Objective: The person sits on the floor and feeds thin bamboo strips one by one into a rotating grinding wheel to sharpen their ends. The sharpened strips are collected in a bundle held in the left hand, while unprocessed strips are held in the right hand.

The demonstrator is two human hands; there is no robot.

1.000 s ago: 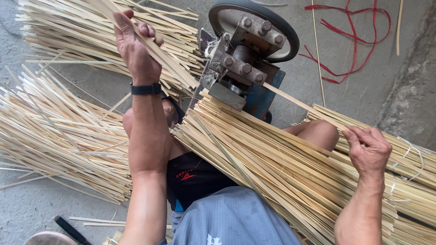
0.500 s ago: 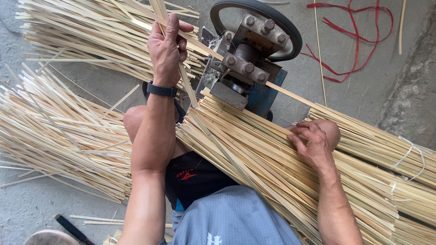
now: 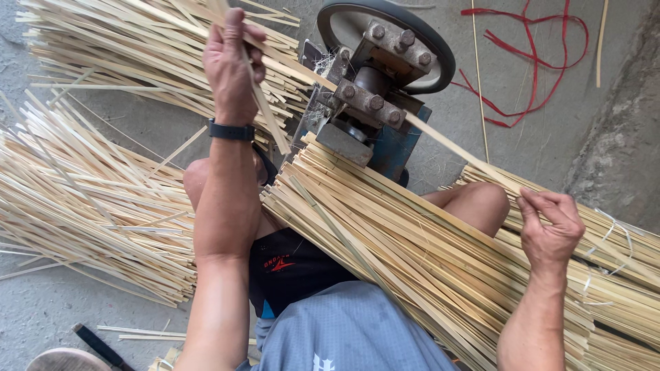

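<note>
Red cord (image 3: pixel 533 65) lies in loose loops on the grey concrete floor (image 3: pixel 509 148) up ahead of me, near a rough concrete wall (image 3: pixel 619 148) at the side. A single thin stick (image 3: pixel 479 82) lies across the floor beside the cord. Low by my knee, a dark tool handle (image 3: pixel 100 345) rests on the ground, and just below it the rounded edge of a tan sandal (image 3: pixel 65 359) shows. I wear grey shorts (image 3: pixel 344 333) and dark ones (image 3: pixel 289 264) beneath.

Bamboo strip bundle (image 3: pixel 426 261) across the lap, machine (image 3: pixel 375 103) behind it, strip piles (image 3: pixel 89 206) to the left
</note>
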